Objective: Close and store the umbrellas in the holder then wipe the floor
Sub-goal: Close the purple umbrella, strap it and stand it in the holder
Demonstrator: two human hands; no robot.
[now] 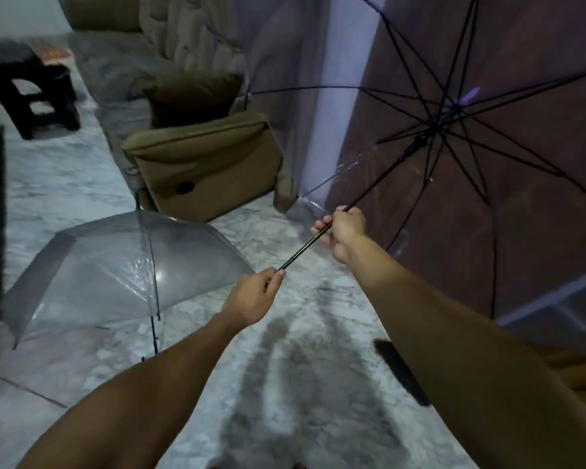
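Two hands on open clear umbrella's [454, 106] black shaft [376, 184]: left hand [252, 297] fist-gripping low end, right hand [344, 230] wrapped higher up. 2nd umbrella [115, 269] open on floor [65, 177].

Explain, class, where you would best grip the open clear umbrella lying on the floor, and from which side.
Grip the clear umbrella by its dark shaft, which pokes out under the canopy's near rim, coming from the near side. The dome faces up and offers no firm hold.
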